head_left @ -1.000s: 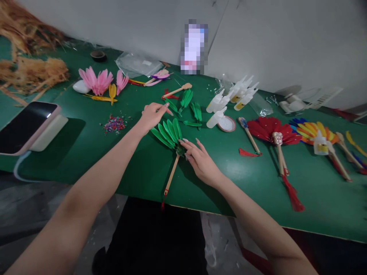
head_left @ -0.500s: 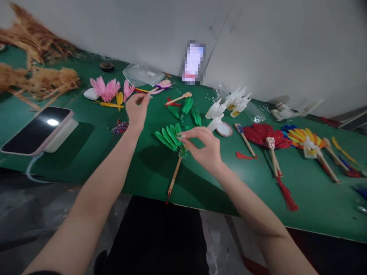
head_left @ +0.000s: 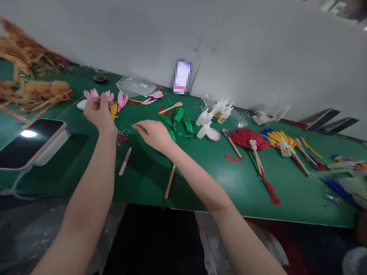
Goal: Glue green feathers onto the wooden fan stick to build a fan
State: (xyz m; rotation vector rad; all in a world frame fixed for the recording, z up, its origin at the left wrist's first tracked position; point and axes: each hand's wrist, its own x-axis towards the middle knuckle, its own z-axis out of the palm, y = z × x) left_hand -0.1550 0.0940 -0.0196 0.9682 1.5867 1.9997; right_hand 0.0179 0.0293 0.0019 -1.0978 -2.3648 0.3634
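My left hand point(head_left: 99, 114) is closed in a pinch at the pink feathers point(head_left: 91, 93); I cannot make out what lies between its fingertips. Fingers pressed together, my right hand point(head_left: 155, 134) hovers over the table right of a small pile of coloured beads point(head_left: 122, 137); anything in its pinch is too small to tell. My right hand and forearm hide most of the green feather fan, whose wooden handle point(head_left: 169, 183) points toward me. Loose green feathers point(head_left: 187, 124) lie beyond it. A thin pink stick point(head_left: 125, 161) rests between my arms.
White glue bottles point(head_left: 204, 131) stand beside a small dish point(head_left: 213, 134). Rightward lie a red feather fan point(head_left: 246, 138) and a yellow one point(head_left: 279, 139). A phone on a white block point(head_left: 56, 141) sits at left, near brown fibres point(head_left: 34, 89). Another phone point(head_left: 182, 76) leans on the wall.
Both hands have moved left: my left hand to the pink feathers, my right hand away from the green fan's feathers. The view has shifted slightly, and the pink stick has come into sight.
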